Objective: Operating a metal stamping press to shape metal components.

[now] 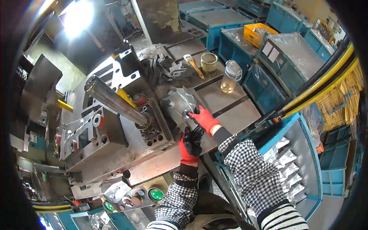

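Note:
A shiny grey formed sheet-metal part (182, 100) rests on the press table beside the die. My right hand (205, 119), in a red glove with black fingers, grips its near right edge between thumb and fingers. Just nearer to me, my left hand (190, 146), in a matching glove, has its fingers curled in at the part's lower end. Whatever those fingers hold is hidden by the dark glove.
Left of my hands stands the die with a thick steel guide post (115, 100). Behind the part lie grey rags (161, 67), a brush (194, 66), a glass jar (209, 63) and a clear bottle (230, 76). A blue bin (312, 161) at right holds stacked metal parts. Green push buttons (156, 194) sit at lower left.

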